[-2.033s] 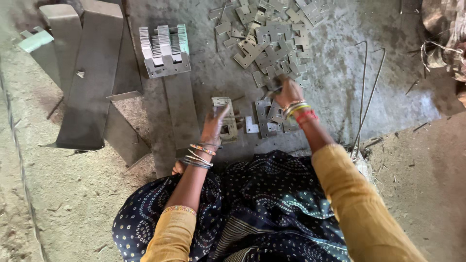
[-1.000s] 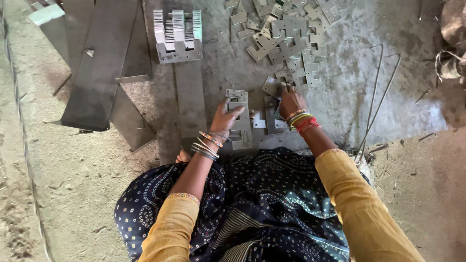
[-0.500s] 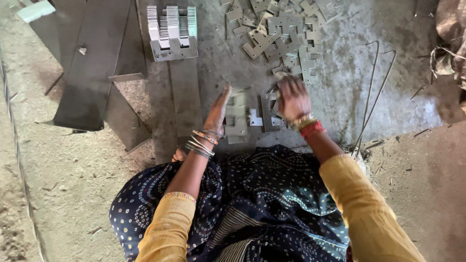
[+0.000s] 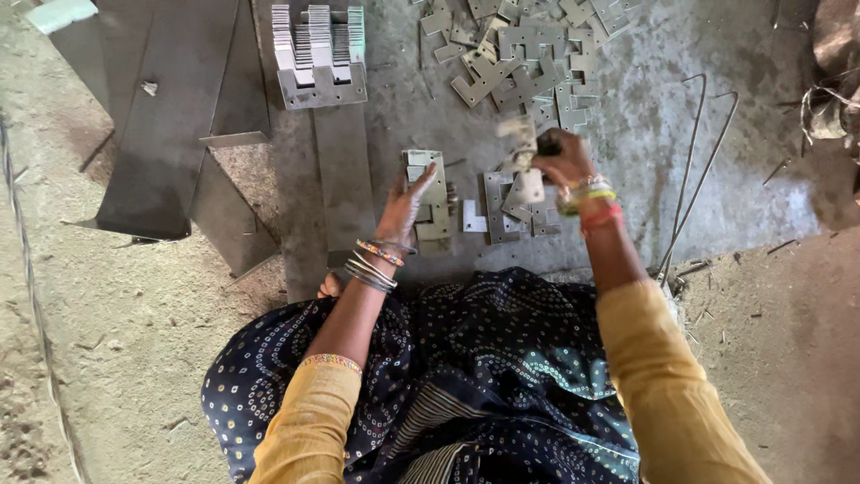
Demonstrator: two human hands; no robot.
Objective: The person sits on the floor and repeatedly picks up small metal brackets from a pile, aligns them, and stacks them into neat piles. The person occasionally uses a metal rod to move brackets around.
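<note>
Dull grey sheet-metal plates [image 4: 518,67] are being seen scattered on a rough, dusty concrete floor [image 4: 645,134]; matt steel sheets [image 4: 170,116] are being shown smooth alongside.

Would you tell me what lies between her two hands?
In the head view, small flat metal plates lie on the floor between the left hand and right hand.

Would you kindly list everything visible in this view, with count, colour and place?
Stamped plates: many, grey, loose heap at top.
Stacked plates: one comb-like block, grey, top centre-left.
Small stack: one, grey, under the left hand.
Plate: one, grey, blurred, in the right hand.
Sheets: several, dark grey, left.
Bent rods: two, thin, right.
Floor: grey, dusty.
Left hand: bangled, resting on the small stack.
Right hand: bangled, raised over the flat pieces.
</note>
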